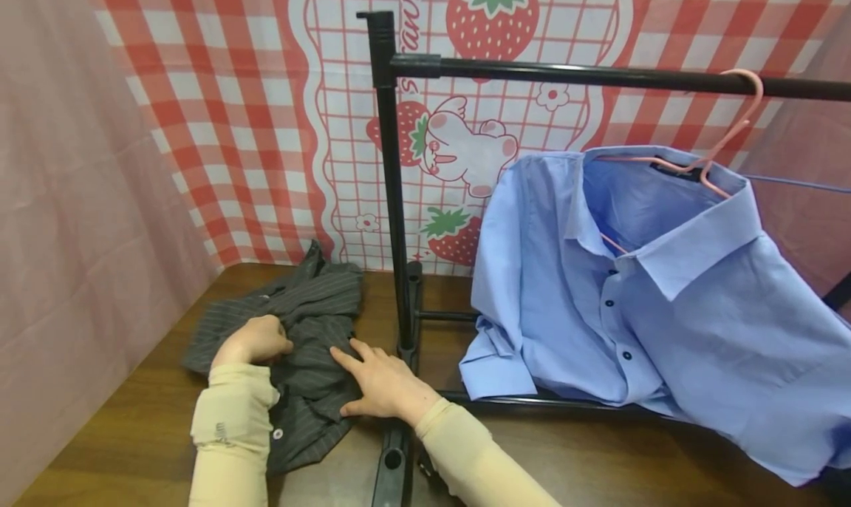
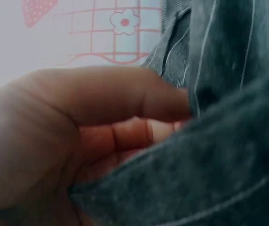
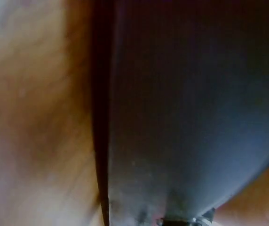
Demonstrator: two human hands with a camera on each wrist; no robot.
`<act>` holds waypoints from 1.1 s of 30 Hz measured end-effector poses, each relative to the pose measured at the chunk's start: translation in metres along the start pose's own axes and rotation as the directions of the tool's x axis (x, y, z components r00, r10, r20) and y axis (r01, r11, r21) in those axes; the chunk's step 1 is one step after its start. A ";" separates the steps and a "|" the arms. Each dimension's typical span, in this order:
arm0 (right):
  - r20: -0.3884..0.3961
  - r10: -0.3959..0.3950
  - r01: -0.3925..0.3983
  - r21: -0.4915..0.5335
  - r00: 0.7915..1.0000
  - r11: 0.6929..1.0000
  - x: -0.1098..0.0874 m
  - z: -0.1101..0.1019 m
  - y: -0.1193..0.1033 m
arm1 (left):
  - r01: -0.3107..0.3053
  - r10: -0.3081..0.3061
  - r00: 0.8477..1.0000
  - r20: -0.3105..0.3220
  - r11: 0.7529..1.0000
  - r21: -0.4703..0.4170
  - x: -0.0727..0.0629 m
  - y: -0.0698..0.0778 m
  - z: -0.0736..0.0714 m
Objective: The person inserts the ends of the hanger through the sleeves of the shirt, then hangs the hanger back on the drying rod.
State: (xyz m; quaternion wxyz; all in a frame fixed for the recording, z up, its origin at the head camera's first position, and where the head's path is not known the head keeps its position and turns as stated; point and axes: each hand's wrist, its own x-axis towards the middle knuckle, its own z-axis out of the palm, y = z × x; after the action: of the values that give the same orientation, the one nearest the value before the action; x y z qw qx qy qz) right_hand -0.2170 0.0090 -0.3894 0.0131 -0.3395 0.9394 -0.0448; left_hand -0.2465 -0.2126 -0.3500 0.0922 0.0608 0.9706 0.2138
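A crumpled dark grey pinstriped shirt point(image 1: 319, 329) with white buttons lies on the wooden table at the left. My left hand point(image 1: 255, 341) has its fingers curled into the shirt and grips the cloth. In the left wrist view a fold of the striped fabric point(image 2: 195, 174) covers part of that hand point(image 2: 92, 99). My right hand point(image 1: 382, 381) is spread at the shirt's right edge, fingers extended; whether its fingertips press the cloth cannot be told. The right wrist view is mostly filled by a blurred dark surface point(image 3: 186, 103).
Just right of the shirt stands a black garment rack, its upright post point(image 1: 392, 196) rising from a foot point(image 1: 394, 459). On its top rail point(image 1: 565, 73) a pink hanger point(image 1: 731, 130) carries a light blue button shirt point(image 1: 718, 322). A strawberry-print cloth point(image 1: 253, 123) hangs behind.
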 end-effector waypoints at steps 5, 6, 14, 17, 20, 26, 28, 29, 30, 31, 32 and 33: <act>0.051 0.052 -0.057 0.099 0.997 0.993 0.004 0.004 -0.001 | -0.037 0.037 0.999 0.002 0.999 -0.023 0.000 0.008 -0.003; 0.051 0.055 -0.061 0.114 0.997 0.992 0.005 0.005 -0.001 | -0.050 0.050 0.999 -0.002 0.998 -0.027 -0.001 0.011 -0.004; -0.075 0.061 -0.046 0.195 0.995 0.980 0.010 0.003 -0.002 | -0.137 0.134 0.990 -0.037 0.988 -0.071 -0.005 0.028 -0.012; -0.110 0.089 -0.061 0.236 0.990 0.970 0.010 0.001 -0.001 | -0.176 0.171 0.983 -0.071 0.981 -0.077 -0.006 0.030 -0.014; -0.123 0.111 -0.069 0.305 0.986 0.950 0.009 -0.001 0.000 | -0.202 0.192 0.975 -0.110 0.976 -0.082 -0.008 0.033 -0.015; -0.212 0.115 -0.020 0.408 0.970 0.913 0.005 -0.006 0.001 | -0.256 0.237 0.949 -0.206 0.964 -0.069 -0.015 0.045 -0.021; -0.240 0.133 -0.001 0.480 0.962 0.877 0.002 -0.008 0.001 | -0.274 0.253 0.940 -0.229 0.960 -0.064 -0.019 0.050 -0.023; -0.248 0.146 0.006 0.523 0.958 0.852 0.001 -0.010 0.001 | -0.283 0.262 0.935 -0.238 0.957 -0.060 -0.021 0.052 -0.024; -0.246 0.163 0.007 0.572 0.955 0.821 0.000 -0.011 0.000 | -0.290 0.268 0.931 -0.248 0.955 -0.058 -0.022 0.055 -0.025; -0.237 0.178 0.009 0.624 0.955 0.782 -0.002 -0.012 0.000 | -0.295 0.272 0.928 -0.255 0.954 -0.056 -0.023 0.057 -0.026; -0.224 0.188 0.011 0.670 0.956 0.742 -0.003 -0.014 0.000 | -0.298 0.274 0.925 -0.262 0.953 -0.055 -0.024 0.059 -0.026; -0.211 0.188 0.016 0.706 0.959 0.708 -0.005 -0.015 0.000 | -0.300 0.276 0.923 -0.268 0.952 -0.053 -0.025 0.061 -0.027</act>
State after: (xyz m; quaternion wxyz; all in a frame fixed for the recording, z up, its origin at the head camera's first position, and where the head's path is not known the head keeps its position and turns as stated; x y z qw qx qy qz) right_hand -0.2144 0.0131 -0.3748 0.0164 -0.2555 0.8596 -0.4422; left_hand -0.2227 -0.1725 -0.2965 -0.0644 0.1702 0.9437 0.2762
